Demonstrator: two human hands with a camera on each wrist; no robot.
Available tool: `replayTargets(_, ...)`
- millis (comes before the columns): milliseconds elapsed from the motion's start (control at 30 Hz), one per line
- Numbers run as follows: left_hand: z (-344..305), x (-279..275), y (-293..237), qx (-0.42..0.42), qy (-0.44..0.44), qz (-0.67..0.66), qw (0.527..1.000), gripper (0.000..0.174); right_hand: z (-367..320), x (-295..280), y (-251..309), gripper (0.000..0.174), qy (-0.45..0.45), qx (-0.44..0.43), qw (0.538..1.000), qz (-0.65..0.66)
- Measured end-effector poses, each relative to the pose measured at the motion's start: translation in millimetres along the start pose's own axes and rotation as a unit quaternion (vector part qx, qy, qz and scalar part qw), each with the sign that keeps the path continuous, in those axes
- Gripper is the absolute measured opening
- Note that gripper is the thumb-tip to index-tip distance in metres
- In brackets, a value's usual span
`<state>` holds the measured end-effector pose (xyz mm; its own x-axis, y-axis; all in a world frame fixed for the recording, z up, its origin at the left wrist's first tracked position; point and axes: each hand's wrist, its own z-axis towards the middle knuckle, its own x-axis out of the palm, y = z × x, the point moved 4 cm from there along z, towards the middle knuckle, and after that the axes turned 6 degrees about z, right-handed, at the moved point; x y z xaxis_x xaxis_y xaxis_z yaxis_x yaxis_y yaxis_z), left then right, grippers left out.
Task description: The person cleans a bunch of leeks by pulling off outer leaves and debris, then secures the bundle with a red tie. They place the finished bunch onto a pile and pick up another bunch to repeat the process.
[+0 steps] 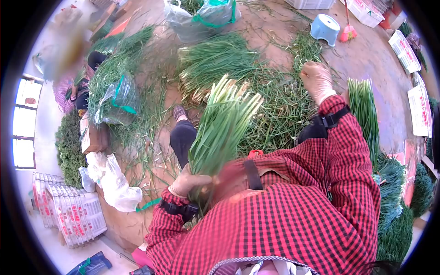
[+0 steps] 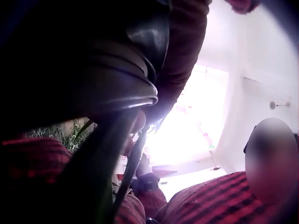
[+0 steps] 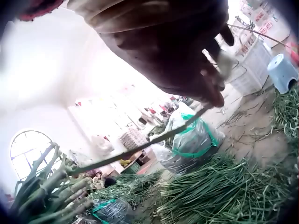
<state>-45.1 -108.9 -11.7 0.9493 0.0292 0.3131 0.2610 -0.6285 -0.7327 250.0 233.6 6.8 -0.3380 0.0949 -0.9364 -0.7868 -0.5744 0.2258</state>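
Note:
The gloved left hand (image 1: 187,182) grips the leafy lower part of a bunch of green stalks (image 1: 220,126), whose pale ends point up and away from the body. Dark and close in the left wrist view, the left glove (image 2: 112,81) has leaves beside it. Out to the right, the gloved right hand (image 1: 316,80) is raised with curled fingers. The right wrist view shows this hand (image 3: 173,51) pinching the end of a thin strand (image 3: 135,150), which stretches back to the pale ends of the bunch (image 3: 51,196).
A pile of green stalks (image 1: 220,59) lies ahead, with loose trimmings (image 1: 279,110) on the floor between the legs. An upright bundle (image 1: 364,105) stands at the right. Farther off are a blue stool (image 1: 325,28), a filled plastic bag (image 1: 201,20) and white crates (image 1: 405,50). Another person sits at left.

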Motion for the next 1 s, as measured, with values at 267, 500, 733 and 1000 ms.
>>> replayTargets(267, 15, 6, -9, 0.031, -0.085, 0.140, 0.986, 0.031, -20, -27, 144, 0.028, -0.019, -0.252, 0.939, 0.234)
replayTargets(500, 8, 6, -12, 0.026, -0.048, 0.114, 0.992, 0.039, -21, -3, 122, 0.006, -0.073, -0.264, 0.939, 0.208)
replayTargets(733, 7, 6, -11, 0.002, -0.010, 0.039, 0.999, 0.041, -7, 4, -7, 0.029, -0.092, 0.023, 0.995, -0.003)
replayTargets(1000, 19, 9, -15, 0.015, -0.026, 0.033, 0.999, 0.039, -47, 11, 135, 0.037, 0.234, 0.189, 0.680, 0.669)
